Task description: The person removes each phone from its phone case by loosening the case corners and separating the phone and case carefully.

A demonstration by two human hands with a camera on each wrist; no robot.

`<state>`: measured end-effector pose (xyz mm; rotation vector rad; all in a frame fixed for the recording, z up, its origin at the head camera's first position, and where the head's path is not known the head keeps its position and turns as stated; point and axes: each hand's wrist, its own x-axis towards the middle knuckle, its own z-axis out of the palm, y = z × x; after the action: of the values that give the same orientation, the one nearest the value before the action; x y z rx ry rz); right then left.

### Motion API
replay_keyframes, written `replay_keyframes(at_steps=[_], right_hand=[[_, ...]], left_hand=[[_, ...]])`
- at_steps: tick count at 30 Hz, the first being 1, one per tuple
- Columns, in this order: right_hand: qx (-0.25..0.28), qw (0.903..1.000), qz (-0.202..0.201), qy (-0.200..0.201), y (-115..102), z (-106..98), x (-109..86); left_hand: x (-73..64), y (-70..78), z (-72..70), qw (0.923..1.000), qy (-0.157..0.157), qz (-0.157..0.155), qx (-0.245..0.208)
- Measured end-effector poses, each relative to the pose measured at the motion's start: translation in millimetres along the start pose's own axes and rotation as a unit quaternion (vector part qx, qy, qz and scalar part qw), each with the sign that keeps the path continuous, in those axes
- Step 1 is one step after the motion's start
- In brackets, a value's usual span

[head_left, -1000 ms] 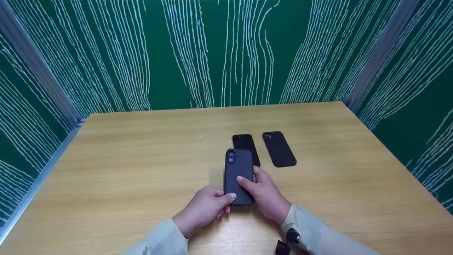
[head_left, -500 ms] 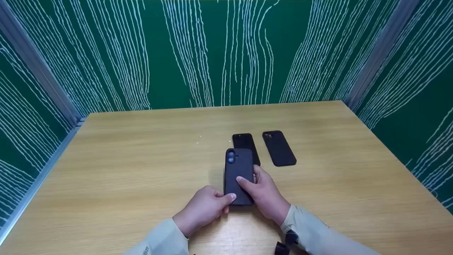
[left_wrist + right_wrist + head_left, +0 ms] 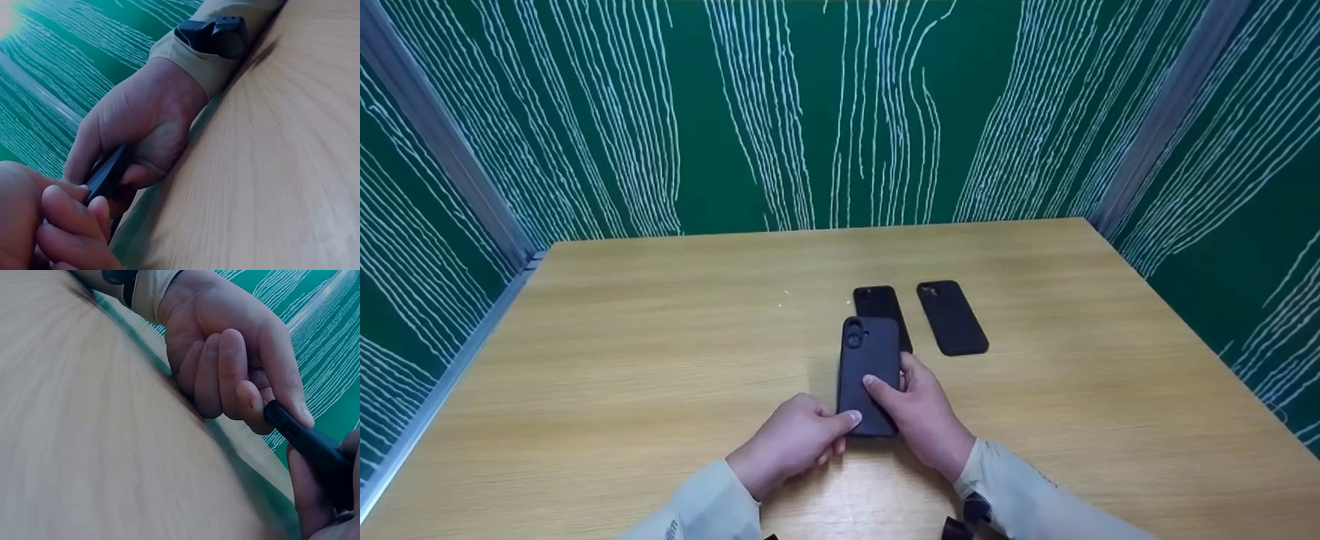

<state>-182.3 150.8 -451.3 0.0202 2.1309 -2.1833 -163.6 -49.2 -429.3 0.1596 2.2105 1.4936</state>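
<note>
A phone in a matte black case (image 3: 877,352) is held tilted over the table, its back and round camera openings facing up in the head view. My left hand (image 3: 795,439) pinches its lower left corner, thumb on top and fingers beneath. From the right, my right hand (image 3: 926,420) grips the long edge with the thumb lying across the back. The right wrist view shows a small slot in the bottom end of the cased phone (image 3: 306,439). Most of its underside is hidden by fingers.
Just beyond, partly covered by the held phone, lies a glossy black phone (image 3: 877,301). To its right is a black phone case (image 3: 952,319) with a camera cutout. Small white specks dot the wooden table (image 3: 660,337); green patterned walls (image 3: 720,165) enclose it.
Both hands keep the same grip. The cased phone tips very slightly, and its camera openings look darker than half a second ago.
</note>
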Motion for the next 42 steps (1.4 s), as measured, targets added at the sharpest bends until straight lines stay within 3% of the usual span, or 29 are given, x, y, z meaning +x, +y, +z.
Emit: replay_keyframes(at_steps=[11,15,18,22,25,29,33,37,42], right_hand=[[-0.086,0.9954,-0.029,0.029,0,2,-2.6],[-0.103,0.9937,-0.039,0.021,1,3,-1.3],[-0.091,0.9952,-0.034,0.014,2,2,-1.2],[-0.058,0.9982,-0.019,0.002,2,0,-0.3],[-0.033,0.9994,-0.007,-0.007,2,-3,1.7],[0.004,0.9996,0.008,-0.026,3,-7,4.3],[0.037,0.9964,0.012,-0.075,3,-8,3.1],[0.013,0.9929,0.012,-0.118,1,-5,-1.6],[-0.033,0.9923,0.012,-0.119,-2,-2,-3.7]], left_hand=[[1.1,-0.5,-2.6,0.9999,-0.009,-0.006,0.009],[1.8,-3.7,-4.9,0.9995,-0.025,0.015,0.011],[1.8,-5.7,-5.7,0.9988,-0.038,0.028,0.011],[2.1,-6.2,-6.1,0.9989,-0.046,0.008,-0.006],[2.9,-5.1,-6.3,0.9990,-0.044,0.002,-0.012],[4.8,-5.0,-5.5,0.9993,-0.026,0.019,-0.018],[9.4,-8.4,-4.2,0.9963,-0.012,0.044,-0.072],[13.7,-11.4,-4.2,0.9845,-0.024,0.061,-0.162],[15.1,-13.0,-3.7,0.9703,-0.035,0.066,-0.230]])
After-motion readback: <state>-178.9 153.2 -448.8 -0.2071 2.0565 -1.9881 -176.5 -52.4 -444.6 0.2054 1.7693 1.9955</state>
